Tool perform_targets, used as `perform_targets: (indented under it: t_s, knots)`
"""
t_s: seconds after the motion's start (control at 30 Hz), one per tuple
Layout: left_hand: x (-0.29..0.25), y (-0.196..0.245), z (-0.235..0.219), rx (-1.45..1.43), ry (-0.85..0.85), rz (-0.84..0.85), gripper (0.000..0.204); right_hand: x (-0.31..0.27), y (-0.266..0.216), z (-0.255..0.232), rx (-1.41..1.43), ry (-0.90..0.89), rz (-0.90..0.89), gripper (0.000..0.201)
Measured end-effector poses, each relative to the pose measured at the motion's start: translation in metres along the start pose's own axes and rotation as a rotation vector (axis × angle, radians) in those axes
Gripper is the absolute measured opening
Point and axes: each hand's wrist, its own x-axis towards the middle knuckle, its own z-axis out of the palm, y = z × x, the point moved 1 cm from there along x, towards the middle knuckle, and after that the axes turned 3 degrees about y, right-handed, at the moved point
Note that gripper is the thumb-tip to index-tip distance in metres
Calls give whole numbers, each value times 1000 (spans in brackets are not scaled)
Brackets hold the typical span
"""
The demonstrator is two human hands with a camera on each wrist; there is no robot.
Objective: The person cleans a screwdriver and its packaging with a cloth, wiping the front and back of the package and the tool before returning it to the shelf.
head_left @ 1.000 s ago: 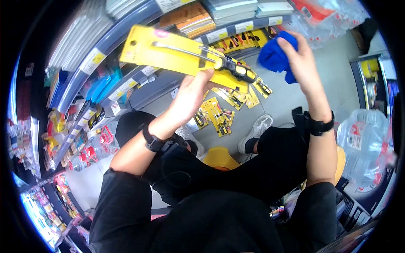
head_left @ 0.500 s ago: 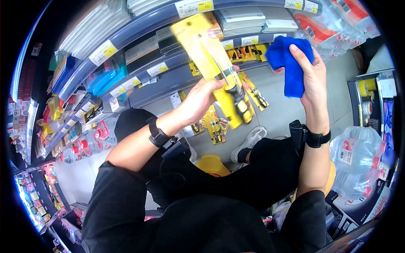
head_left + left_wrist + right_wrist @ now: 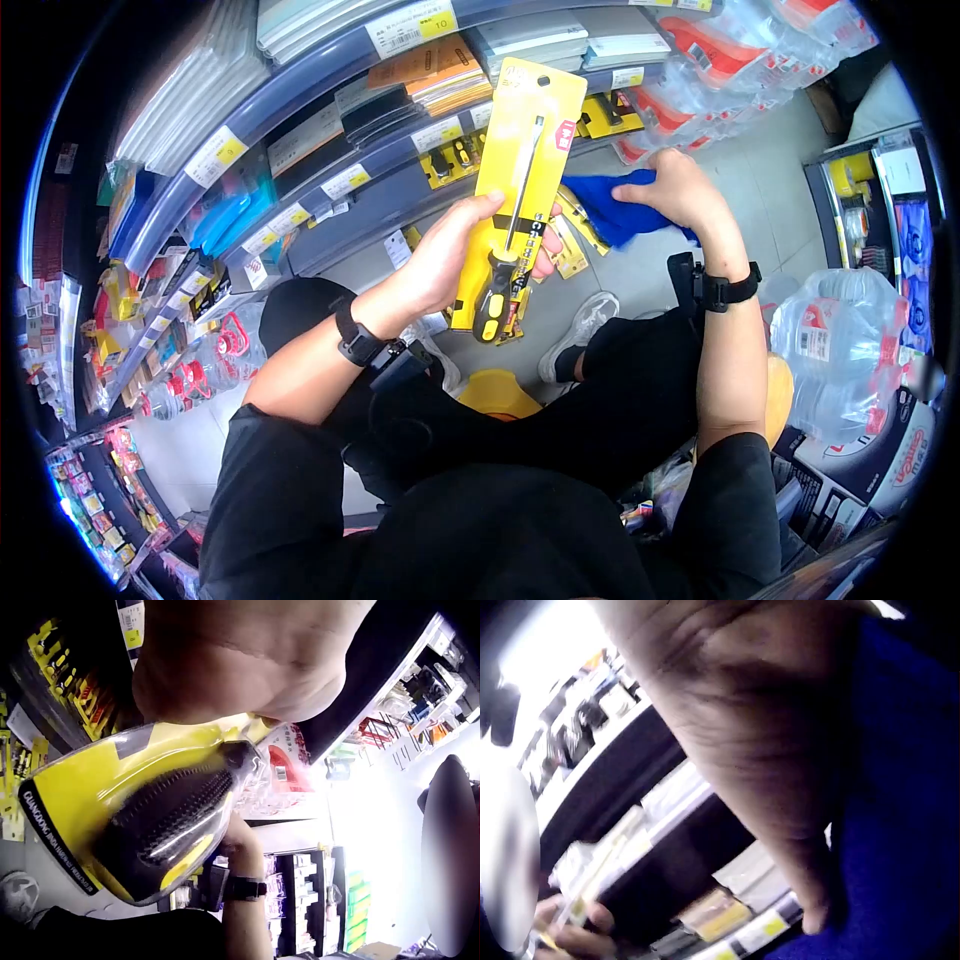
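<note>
In the head view my left hand [image 3: 445, 250] grips a screwdriver on a yellow backing card [image 3: 540, 95], thumb on its front and fingertips showing at the far edge. The black and yellow handle [image 3: 492, 305] points down toward my lap, with the blade upward. Close up in the left wrist view, clear plastic covers the ribbed handle [image 3: 169, 814]. My right hand [image 3: 690, 190] pinches a blue cloth [image 3: 612, 212], which hangs beside the card. That cloth [image 3: 907, 787] fills the right side of the right wrist view.
Shelves with price labels [image 3: 410, 28] and stacked notebooks [image 3: 530, 40] curve ahead. More yellow-carded tools [image 3: 570, 250] lie on the floor past the left hand. Large water bottles [image 3: 840, 330] stand at the right. A shoe [image 3: 580, 335] and a yellow stool [image 3: 497, 392] are below.
The left hand has turned the carded screwdriver from slanting sideways to nearly upright, its front facing me. The right hand has brought the cloth left and down, close to the card.
</note>
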Motion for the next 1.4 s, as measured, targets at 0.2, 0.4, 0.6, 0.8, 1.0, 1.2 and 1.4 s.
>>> perform_targets:
  t_s: [0.2,0.4,0.6,0.8,1.0,1.2,1.4]
  knots:
    - [-3,-3,-4,-5,11,-18,64,-6,-11,-25,1081,72,111,46]
    - [0,-12,-8,22,109,-49,55,-27,-53,-29,1369,256,-326,46]
    - [-8,-20,14,668,9,114,44,-41,-98,16,349,678,-684,44]
    - [-13,-20,20,675,52,-69,38,-30,-91,26,432,519,-467,37]
    - [-12,-24,22,454,-39,-35,41,-16,-84,11,703,514,-380,42]
    - [-12,-20,24,358,-76,-63,43,-3,-65,5,920,532,-281,53]
    - [-8,-13,6,177,-80,-63,51,5,-25,-11,1233,625,-55,57]
